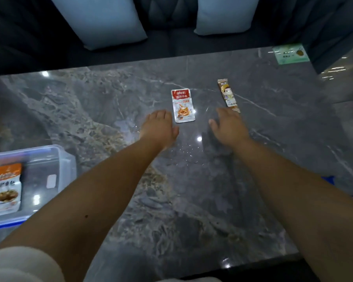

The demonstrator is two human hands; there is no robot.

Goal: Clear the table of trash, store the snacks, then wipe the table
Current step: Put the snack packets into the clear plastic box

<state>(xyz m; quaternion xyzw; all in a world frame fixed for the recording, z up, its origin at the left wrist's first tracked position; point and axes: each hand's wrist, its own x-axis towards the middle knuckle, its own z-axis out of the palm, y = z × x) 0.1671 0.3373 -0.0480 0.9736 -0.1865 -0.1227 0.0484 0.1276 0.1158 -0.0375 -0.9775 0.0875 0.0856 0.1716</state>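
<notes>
A red and silver snack packet (182,105) lies flat near the middle of the dark marble table (90,102). To its right lies a long brown snack stick (228,95). My left hand (159,127) hovers just left of the packet, fingers spread, holding nothing. My right hand (228,125) is stretched out between the packet and the stick, its fingertips by the stick's lower end, also holding nothing. A clear plastic box with a blue rim (55,157) stands at the left edge and holds an orange and white snack bag (5,190).
A green card (290,53) lies at the far right corner of the table. A dark sofa with two pale blue cushions (102,21) stands behind the table. Small glinting specks (183,153) are scattered on the table between my forearms.
</notes>
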